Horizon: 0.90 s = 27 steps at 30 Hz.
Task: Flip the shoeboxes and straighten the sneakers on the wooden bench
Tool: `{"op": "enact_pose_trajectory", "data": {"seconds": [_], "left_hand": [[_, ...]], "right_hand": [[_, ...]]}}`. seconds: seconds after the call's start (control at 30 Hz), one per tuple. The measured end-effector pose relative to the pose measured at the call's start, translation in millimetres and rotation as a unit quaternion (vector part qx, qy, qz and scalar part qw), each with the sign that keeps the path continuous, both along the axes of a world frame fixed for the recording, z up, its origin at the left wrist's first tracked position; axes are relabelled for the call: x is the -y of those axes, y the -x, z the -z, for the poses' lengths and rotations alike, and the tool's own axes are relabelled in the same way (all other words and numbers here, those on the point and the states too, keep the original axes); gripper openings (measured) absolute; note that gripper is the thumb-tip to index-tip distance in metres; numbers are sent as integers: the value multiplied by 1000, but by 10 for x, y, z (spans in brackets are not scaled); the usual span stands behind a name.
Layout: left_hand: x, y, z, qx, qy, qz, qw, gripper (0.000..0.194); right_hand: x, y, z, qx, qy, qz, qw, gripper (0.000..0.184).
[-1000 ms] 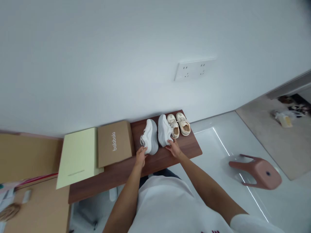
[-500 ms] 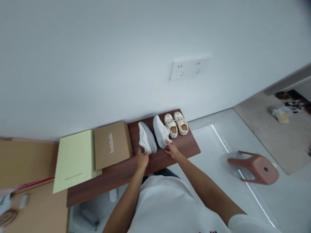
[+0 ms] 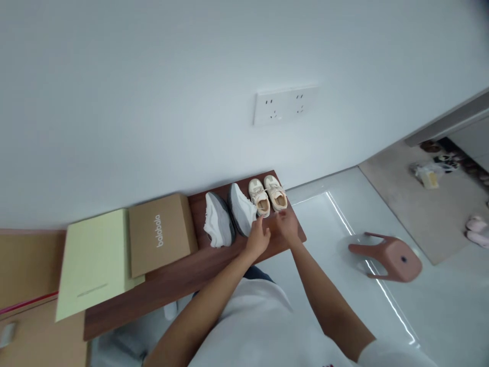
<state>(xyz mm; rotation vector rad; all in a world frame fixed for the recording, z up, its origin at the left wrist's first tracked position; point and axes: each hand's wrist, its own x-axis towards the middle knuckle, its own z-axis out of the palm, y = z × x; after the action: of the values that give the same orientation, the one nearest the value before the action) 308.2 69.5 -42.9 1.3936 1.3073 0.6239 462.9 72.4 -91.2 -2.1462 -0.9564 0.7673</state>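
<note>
Small cream shoes [image 3: 274,189], one pair: set upright, side by side, at the right end of a brown wooden board [image 3: 179,275]. White sneakers [image 3: 240,208], one pair: laid tipped beside them, soles facing; the heel of the nearer one is partly masked by the left hand [image 3: 257,239]. Left hand: held with thumb and fingers parted; contact with the sneaker cannot be told. Right hand [image 3: 287,226]: blurred, held just at the heels of the small cream shoes; whether it is spread or closed cannot be told. Brown box [image 3: 170,219], lettered: placed left of the sneakers, so that side is blocked. Pale green box [image 3: 95,255]: set beyond it. Socket panel [image 3: 284,106]: mounted on the wall above. Pink stool [image 3: 403,260]: stood on the floor, right, well apart.
</note>
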Motion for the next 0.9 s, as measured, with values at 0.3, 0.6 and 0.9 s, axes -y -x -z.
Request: {"op": "enact_pose_trajectory", "data": {"seconds": [0.3, 0.6, 0.9], "left_hand": [[-551, -772, 426, -17, 202, -167, 965, 26], [-244, -588, 550, 293, 422, -217, 830, 33], [-281, -789, 600, 253, 431, -332, 800, 45]], "right_hand": [[-334, -425, 121, -19, -38, -25, 999, 26], [-4, -804, 178, -472, -48, 170, 864, 23], [-126, -757, 284, -408, -41, 120, 904, 18]]}}
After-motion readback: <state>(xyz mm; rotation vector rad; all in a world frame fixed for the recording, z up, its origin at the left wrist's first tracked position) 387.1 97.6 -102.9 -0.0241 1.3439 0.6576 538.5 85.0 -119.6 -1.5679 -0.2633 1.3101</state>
